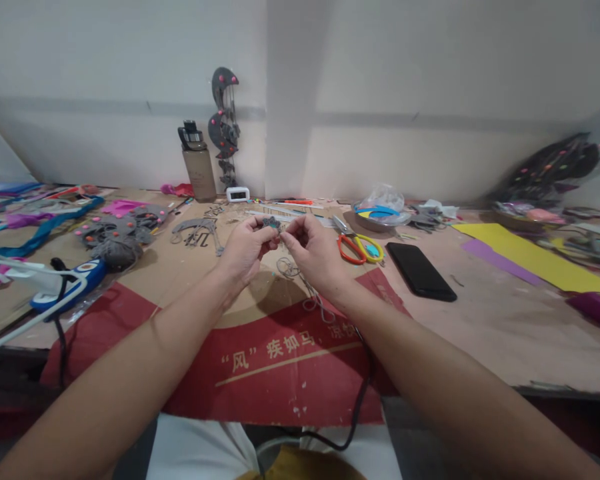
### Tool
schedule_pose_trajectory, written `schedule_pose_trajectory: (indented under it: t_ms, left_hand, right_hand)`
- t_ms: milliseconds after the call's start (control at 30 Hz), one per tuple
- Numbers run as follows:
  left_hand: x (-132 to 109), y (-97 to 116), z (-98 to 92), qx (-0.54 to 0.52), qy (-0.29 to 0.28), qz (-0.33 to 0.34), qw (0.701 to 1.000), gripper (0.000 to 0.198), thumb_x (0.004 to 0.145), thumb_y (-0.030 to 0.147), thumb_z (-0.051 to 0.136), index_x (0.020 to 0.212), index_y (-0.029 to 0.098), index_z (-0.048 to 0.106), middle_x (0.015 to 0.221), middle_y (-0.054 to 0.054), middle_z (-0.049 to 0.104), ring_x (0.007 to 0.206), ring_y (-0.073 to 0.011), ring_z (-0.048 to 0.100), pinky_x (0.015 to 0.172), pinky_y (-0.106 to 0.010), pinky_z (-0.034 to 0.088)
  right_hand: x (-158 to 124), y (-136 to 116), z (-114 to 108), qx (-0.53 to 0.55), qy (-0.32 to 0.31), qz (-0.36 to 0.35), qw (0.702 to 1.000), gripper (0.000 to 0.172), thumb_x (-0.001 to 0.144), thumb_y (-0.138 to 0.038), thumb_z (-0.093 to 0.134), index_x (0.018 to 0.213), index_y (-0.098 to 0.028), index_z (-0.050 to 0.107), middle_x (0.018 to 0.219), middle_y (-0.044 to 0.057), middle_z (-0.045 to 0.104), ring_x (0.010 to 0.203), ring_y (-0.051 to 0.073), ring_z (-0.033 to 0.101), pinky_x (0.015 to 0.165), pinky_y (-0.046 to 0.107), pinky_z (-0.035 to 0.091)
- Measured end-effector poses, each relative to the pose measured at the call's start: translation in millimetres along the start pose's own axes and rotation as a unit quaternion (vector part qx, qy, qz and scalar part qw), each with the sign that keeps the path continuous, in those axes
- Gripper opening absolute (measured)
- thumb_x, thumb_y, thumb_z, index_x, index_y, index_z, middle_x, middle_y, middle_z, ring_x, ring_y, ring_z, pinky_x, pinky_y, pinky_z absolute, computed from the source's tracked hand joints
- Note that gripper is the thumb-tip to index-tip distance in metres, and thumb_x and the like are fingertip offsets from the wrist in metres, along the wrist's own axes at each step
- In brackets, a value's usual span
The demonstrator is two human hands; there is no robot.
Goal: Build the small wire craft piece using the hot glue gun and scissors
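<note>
My left hand (247, 248) is closed around a small dark grey felt piece (271, 223), which pokes out above the thumb and looks star-shaped. Close beside it, my right hand (310, 252) has thumb and forefinger pinched together at the edge of that piece. What sits between the right fingertips is too small to make out. Below the hands, a loose grey thread (320, 307) trails in loops over a red and brown cardboard sheet (290, 373). A grey crescent-shaped felt piece (200, 227) with thin strands lies left of my hands.
Scissors (353, 241) with red and yellow handles and a black phone (421, 271) lie to the right. A bottle (199, 165) and a small white clock (238, 195) stand at the back. Grey yarn (117, 252) and a glue gun (69, 288) are on the left.
</note>
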State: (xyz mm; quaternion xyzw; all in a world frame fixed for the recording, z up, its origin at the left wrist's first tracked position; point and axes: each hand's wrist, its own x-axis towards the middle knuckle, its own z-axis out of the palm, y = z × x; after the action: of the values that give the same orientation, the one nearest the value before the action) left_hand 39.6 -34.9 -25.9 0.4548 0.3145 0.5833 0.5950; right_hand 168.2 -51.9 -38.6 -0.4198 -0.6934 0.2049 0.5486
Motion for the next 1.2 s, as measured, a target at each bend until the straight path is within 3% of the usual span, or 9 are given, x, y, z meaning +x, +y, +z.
schedule_pose_trajectory:
  t_ms: [267,600,733,833,1000,1100,1200]
  left_hand:
    - [3.1,-4.9,-3.5,-0.008,-0.039,-0.006,0.999,0.022,0.061,0.012,0.074,0.079,0.013,0.062,0.076,-0.001,0.064,0.063,-0.0068,0.057,0.065,-0.021,0.048]
    - [-2.0,-2.0,-2.4,0.105,-0.055,0.074,0.99,0.023,0.063,0.017,0.075,0.083,0.013,0.064,0.074,-0.003,0.066,0.065,-0.0104,0.06,0.067,-0.026,0.05]
    - [-2.8,0.6,-1.2,0.096,-0.072,0.053,0.991,0.027,0.061,0.015,0.075,0.086,0.012,0.065,0.081,-0.005,0.068,0.07,-0.0119,0.063,0.072,-0.029,0.053]
    - [-1.6,2.0,-1.7,0.066,-0.045,0.007,0.997,0.022,0.063,0.016,0.075,0.081,0.011,0.064,0.078,-0.006,0.068,0.066,-0.0118,0.064,0.07,-0.028,0.054]
    - [-0.3,2.2,-3.3,0.031,-0.034,-0.02,0.999,0.018,0.065,0.013,0.074,0.079,0.011,0.062,0.077,-0.006,0.069,0.066,-0.0124,0.066,0.072,-0.027,0.055]
    - [-0.9,1.9,-2.2,0.029,-0.032,-0.015,0.999,0.018,0.065,0.013,0.073,0.079,0.011,0.062,0.077,-0.006,0.069,0.068,-0.013,0.066,0.073,-0.028,0.055]
    - [-2.0,1.2,-0.3,0.034,-0.027,-0.01,0.999,0.019,0.064,0.014,0.074,0.079,0.011,0.062,0.078,-0.006,0.068,0.07,-0.0132,0.066,0.074,-0.03,0.055]
  right_hand:
    - [8.6,5.0,-3.4,0.1,0.017,0.087,0.991,0.013,0.078,-0.029,0.056,0.084,-0.018,0.053,0.073,-0.001,0.056,0.064,0.01,0.049,0.061,0.025,0.04]
    - [9.5,-1.7,-10.9,0.032,0.026,0.083,0.996,0.006,0.073,-0.023,0.057,0.071,-0.018,0.057,0.055,-0.006,0.043,0.051,0.008,0.036,0.048,0.023,0.028]
    - [11.5,-0.3,-11.3,0.033,0.042,0.092,0.994,0.005,0.07,-0.021,0.058,0.068,-0.018,0.055,0.054,-0.006,0.042,0.049,0.007,0.035,0.047,0.022,0.028]
    - [12.4,3.8,-8.7,0.118,0.023,0.133,0.984,0.009,0.069,-0.026,0.059,0.071,-0.018,0.054,0.057,-0.005,0.046,0.049,0.007,0.035,0.046,0.022,0.028]
    - [13.2,3.9,-7.2,0.292,-0.036,0.196,0.935,0.02,0.067,-0.03,0.061,0.081,-0.019,0.053,0.064,-0.005,0.05,0.048,0.005,0.036,0.042,0.019,0.026]
    - [13.4,1.6,-7.9,0.316,-0.039,0.2,0.927,0.019,0.065,-0.025,0.06,0.082,-0.018,0.053,0.062,-0.005,0.049,0.048,0.005,0.035,0.043,0.019,0.025]
    - [13.4,4.0,-7.0,0.287,-0.033,0.19,0.938,0.017,0.067,-0.028,0.06,0.08,-0.019,0.053,0.062,-0.005,0.049,0.049,0.005,0.037,0.043,0.019,0.027]
